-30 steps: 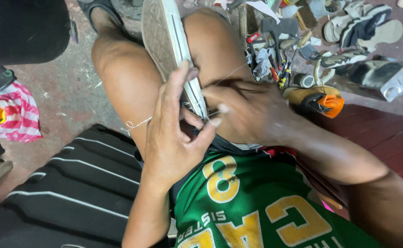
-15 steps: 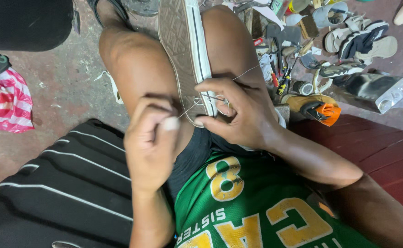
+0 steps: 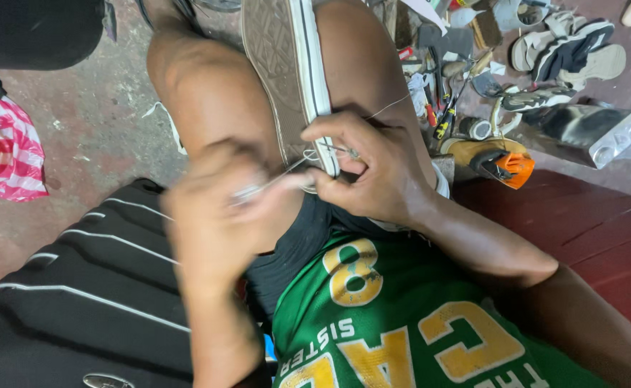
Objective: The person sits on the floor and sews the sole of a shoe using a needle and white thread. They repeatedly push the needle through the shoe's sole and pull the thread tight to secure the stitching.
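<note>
A sneaker (image 3: 286, 72) lies sole-up between my knees, its tan sole and white sidewall facing me. My right hand (image 3: 369, 169) grips the heel end of the sneaker and pinches a thin metal needle or awl at the sidewall. My left hand (image 3: 215, 215), blurred, is closed in a fist on a pale thread (image 3: 279, 176) that runs taut from the sneaker's edge toward it. A second strand of thread (image 3: 387, 108) trails off over my right thigh.
Small tools and scraps (image 3: 444, 93) lie on the floor at right, beside several sandals and shoes (image 3: 567, 54), an orange-and-black shoe (image 3: 498, 158) and a grey box (image 3: 588, 129). A black striped bag (image 3: 78, 287) lies at lower left, a red-and-white cloth (image 3: 6, 154) at far left.
My left hand has let go of the sneaker's edge and drawn back toward me, pulling the thread taut. My right hand has stayed on the sneaker's heel.
</note>
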